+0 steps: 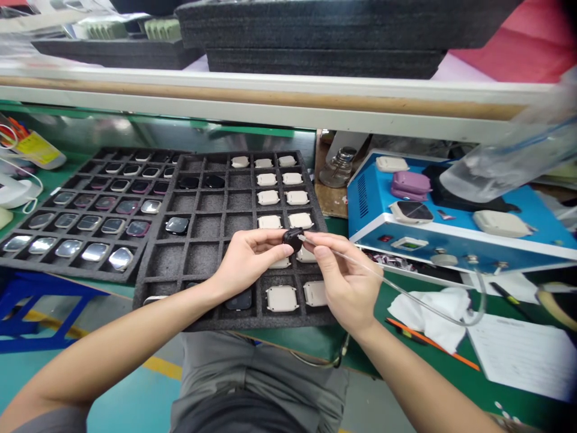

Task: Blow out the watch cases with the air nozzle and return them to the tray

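Between thumb and fingers, my left hand (250,258) pinches a small black watch case (293,239) over the right part of a dark foam tray (205,225). My right hand (347,273) holds the end of a clear thin tube (419,299), its tip against the right side of the black case. Beneath both hands, several beige watch cases (282,298) sit in the tray's right-hand compartments. A dark watch case (177,225) lies in a left compartment. The detail on the black case is too small to make out.
Another foam tray (148,227) of watch cases lies at the left. On the right stands a blue machine (374,207) with cases on top; white tissue (433,316), an orange stick (451,352) and paper (525,355) lie before it. A shelf edge (252,99) crosses above the trays.
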{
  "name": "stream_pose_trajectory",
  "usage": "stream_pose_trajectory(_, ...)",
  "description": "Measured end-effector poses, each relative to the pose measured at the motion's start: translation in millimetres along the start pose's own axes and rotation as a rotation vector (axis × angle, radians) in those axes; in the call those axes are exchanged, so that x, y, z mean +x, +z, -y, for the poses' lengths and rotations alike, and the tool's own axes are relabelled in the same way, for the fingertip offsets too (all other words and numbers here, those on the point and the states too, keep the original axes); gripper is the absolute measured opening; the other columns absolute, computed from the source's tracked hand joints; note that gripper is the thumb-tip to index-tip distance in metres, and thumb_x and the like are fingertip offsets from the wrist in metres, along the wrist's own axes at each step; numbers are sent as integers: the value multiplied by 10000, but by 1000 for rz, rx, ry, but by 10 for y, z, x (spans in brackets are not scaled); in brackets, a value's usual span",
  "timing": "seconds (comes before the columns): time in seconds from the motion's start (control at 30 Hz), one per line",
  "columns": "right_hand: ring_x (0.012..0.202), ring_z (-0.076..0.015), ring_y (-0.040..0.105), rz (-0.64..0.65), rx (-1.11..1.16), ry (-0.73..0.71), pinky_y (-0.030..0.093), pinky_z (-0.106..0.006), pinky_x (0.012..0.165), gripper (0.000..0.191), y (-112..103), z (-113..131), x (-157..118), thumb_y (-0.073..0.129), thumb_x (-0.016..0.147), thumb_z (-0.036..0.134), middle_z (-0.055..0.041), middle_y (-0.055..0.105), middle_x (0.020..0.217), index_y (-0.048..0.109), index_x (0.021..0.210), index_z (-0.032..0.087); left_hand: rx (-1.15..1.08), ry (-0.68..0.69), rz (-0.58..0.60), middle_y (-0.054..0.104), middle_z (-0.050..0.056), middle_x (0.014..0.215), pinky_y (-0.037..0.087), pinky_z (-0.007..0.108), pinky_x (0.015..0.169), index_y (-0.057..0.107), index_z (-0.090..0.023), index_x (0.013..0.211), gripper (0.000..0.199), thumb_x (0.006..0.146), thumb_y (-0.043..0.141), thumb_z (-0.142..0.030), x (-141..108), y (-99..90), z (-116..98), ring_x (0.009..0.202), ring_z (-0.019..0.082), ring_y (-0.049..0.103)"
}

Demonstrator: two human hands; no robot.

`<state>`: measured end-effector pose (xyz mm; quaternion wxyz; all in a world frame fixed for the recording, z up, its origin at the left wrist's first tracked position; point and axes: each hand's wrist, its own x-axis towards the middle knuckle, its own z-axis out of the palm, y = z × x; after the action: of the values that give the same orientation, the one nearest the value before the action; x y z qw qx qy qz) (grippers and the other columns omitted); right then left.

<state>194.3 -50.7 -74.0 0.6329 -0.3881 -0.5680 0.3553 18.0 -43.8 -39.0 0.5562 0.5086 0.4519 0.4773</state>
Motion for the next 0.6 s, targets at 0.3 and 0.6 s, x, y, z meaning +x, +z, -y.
stream_pose_trajectory(0.3,1003,-237,745,9,17,-9,654,-442,914,111,15,7,25,682,941,282,-73,773,1034,781,977,248,24,11,14,816,66,1094,611,358,941,833,-201,1041,308,753,863,-305,4,-8,5,996,248,773)
stream_pose_trajectory(0.6,970,-205,751,26,44,-40,668,-349,821,122,36,24,93,661,949,270,-68,772,1021,776,979,245,80,10,-49,832,52,963,643,348,818,847,-228,985,299,711,891,-339,34,-12,-30,840,238,781)
